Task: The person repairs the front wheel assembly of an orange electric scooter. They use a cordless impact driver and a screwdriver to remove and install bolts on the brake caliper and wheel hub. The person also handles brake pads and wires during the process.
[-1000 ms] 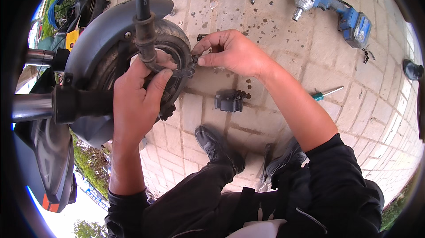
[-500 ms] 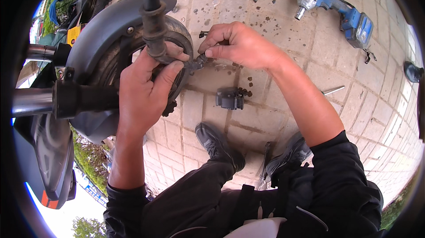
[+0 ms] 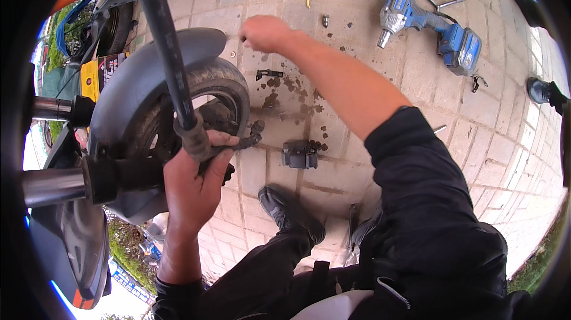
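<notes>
Black rubber tyre [image 3: 229,85] and grey mudguard [image 3: 148,76] sit at left, where the left hand [image 3: 193,186] grips a dark fitting at the wheel hub. Judging by this, hub work is under way. Rightward, the right hand [image 3: 264,31], loosely closed, reaches over the paving, near a small bracket [image 3: 269,74]; a brake caliper [image 3: 300,153] and blue impact wrench [image 3: 431,25] lie beyond.

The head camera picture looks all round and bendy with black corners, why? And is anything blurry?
Head view: a fisheye lens curves the paving lines toward the rim and leaves black corners. Daylight is soft, without hard shadows. The left hand at the wheel and the blue power tool look sharp; the right hand is slightly blurred.
</notes>
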Available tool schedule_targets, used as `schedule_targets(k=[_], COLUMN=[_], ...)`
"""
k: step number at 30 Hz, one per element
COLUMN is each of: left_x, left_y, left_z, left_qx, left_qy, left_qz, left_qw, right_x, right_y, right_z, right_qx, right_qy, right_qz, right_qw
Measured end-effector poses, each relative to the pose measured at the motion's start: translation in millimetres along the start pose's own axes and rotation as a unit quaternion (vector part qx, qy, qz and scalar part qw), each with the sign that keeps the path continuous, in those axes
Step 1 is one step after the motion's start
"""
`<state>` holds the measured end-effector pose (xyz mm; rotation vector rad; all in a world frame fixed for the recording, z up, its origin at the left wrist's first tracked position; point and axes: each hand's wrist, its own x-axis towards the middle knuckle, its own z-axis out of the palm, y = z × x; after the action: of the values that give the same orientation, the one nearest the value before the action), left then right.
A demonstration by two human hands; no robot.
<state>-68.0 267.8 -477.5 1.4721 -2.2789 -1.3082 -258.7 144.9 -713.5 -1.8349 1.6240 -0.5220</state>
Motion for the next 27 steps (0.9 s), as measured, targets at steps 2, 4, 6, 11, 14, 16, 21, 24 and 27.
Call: schedule_targets(k=[2,4,6,11,14,16,21,24,27], left_x=[-3.0,-7.8,-8.9,-6.1,-6.7,-7.9,-3.6,-4.5,-6.4], left_y=[-6.8,-12.6,-17.1,-15.4,-17.2,-18.3,-14.1,-15.4,-18.0], left_z=[1.0,-0.7,-4.2,-6.3,-9.3,-10.5,-9.3,-8.4,-7.3], left_qx=[-0.011,0.004,0.031,0.064,0.073,0.064,0.07,0.062,0.06], left_qy=[0.012,0.024,0.011,-0.017,-0.009,-0.003,-0.005,-0.002,0.008], left_qz=[0.025,0.045,0.08,0.113,0.124,0.133,0.128,0.105,0.096], left_qw=[1.0,0.999,0.996,0.991,0.99,0.989,0.989,0.993,0.994], right_x=[21.0,34.6,40.5,57.0,47.5,33.3,33.9,34.0,30.6], right_y=[-3.9,-8.4,-23.5,-15.2,-29.3,-42.3,-28.0,-14.7,-8.3], right_z=[23.8,38.3,46.0,63.4,49.4,32.2,37.5,52.2,53.9], right_qx=[-0.027,-0.035,-0.022,-0.04,0.041,0.067,0.025,0.08,0.112], right_qy=[0.004,0.012,0.023,0.073,0.015,-0.017,-0.006,0.037,0.037], right_qz=[-0.006,-0.015,-0.024,-0.035,-0.019,0.003,-0.021,-0.049,-0.056], right_qw=[1.0,0.999,0.999,0.996,0.999,0.998,0.999,0.995,0.991])
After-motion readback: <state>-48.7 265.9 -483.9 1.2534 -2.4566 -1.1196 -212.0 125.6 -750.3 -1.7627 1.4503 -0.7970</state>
